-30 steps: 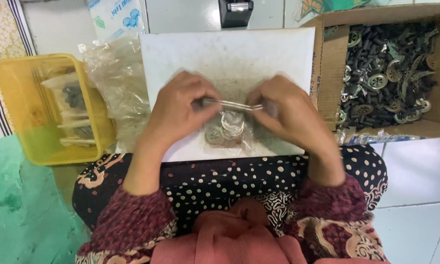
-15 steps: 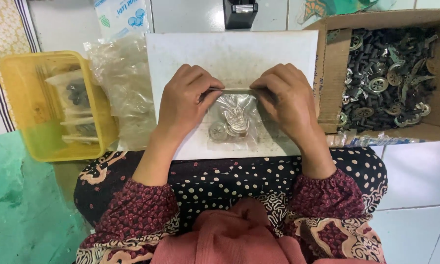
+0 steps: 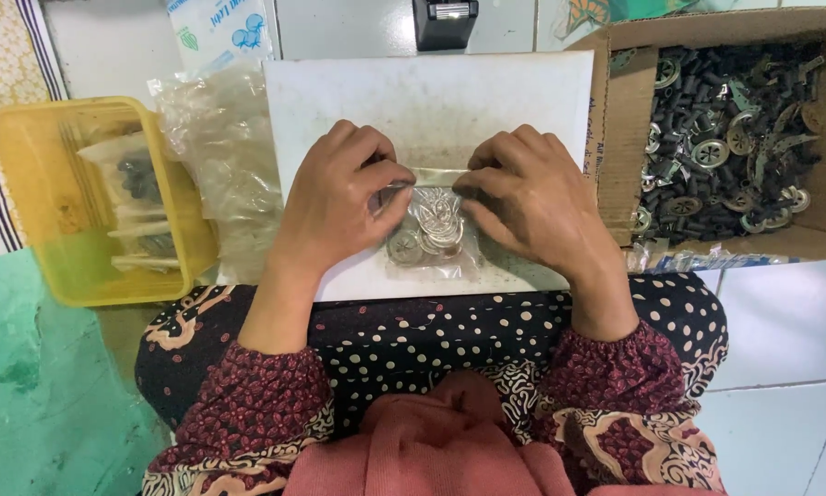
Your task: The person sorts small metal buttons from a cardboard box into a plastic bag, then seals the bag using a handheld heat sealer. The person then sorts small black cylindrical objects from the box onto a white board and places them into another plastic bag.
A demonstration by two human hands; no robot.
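A small clear plastic bag point(image 3: 431, 234) holding several round metal parts lies on a white board point(image 3: 431, 101) across my lap. My left hand point(image 3: 335, 197) pinches the bag's top edge on the left side. On the right side my right hand point(image 3: 532, 197) pinches the same top edge, fingers pressed down on it. Both hands rest on the board, thumbs meeting over the bag's mouth.
An open cardboard box point(image 3: 619, 138) full of dark and silvery metal parts stands at the right. A yellow plastic tub point(image 3: 41, 138) with filled small bags sits at the left, beside a heap of empty clear bags point(image 3: 220, 156). A black device point(image 3: 445, 20) stands beyond the board.
The bag has gone from being held up by its mouth to lying flat on the board. Both hands have lowered and now press along its top edge.
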